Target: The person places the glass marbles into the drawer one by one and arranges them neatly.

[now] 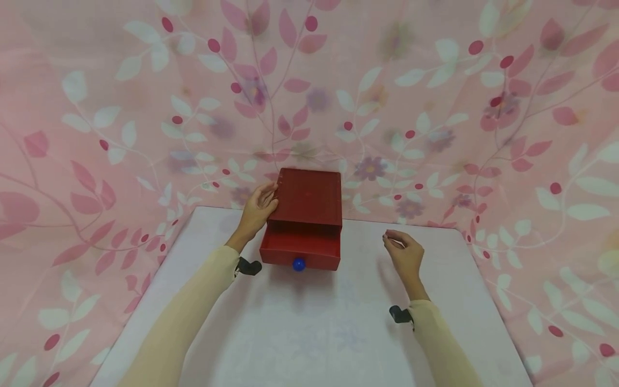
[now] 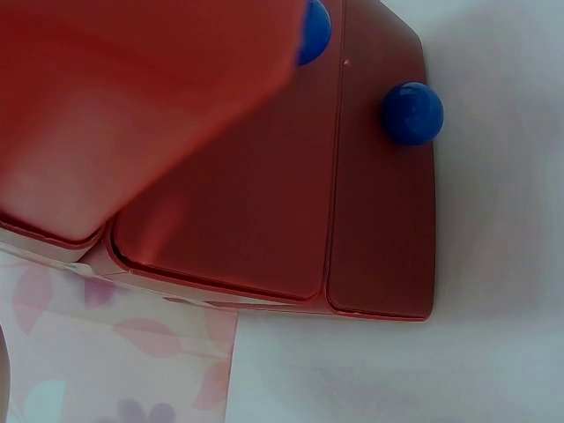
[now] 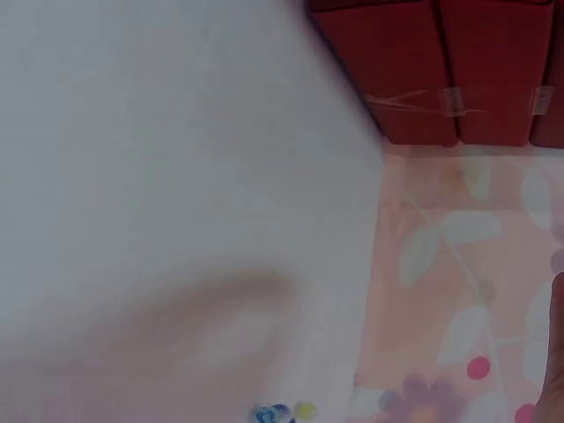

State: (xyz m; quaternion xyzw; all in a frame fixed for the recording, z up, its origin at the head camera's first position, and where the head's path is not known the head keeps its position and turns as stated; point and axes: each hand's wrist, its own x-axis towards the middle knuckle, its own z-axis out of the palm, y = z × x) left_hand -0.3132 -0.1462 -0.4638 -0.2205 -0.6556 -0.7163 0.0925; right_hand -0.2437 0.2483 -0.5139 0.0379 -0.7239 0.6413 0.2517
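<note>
Two hands busy. Left hand (image 1: 256, 207), thumb and fingers apart, rests on left edge of cabinet (image 1: 309, 196); right hand (image 1: 405, 257) seems to pinch trinket (image 3: 275, 413), well right of pulled-out drawer (image 1: 319, 259). Probably bracing step; reach over drawer calls for steady cabinet.

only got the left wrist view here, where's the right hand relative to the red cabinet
Observer: In the head view, the right hand is raised off to the right of the red cabinet, apart from it.
Operator: and the left hand
Observer: The left hand is at the left edge of the red cabinet's top.
Operator: is there a knob on the pulled-out drawer
Observer: Yes, a blue knob near the middle of its front.
</note>
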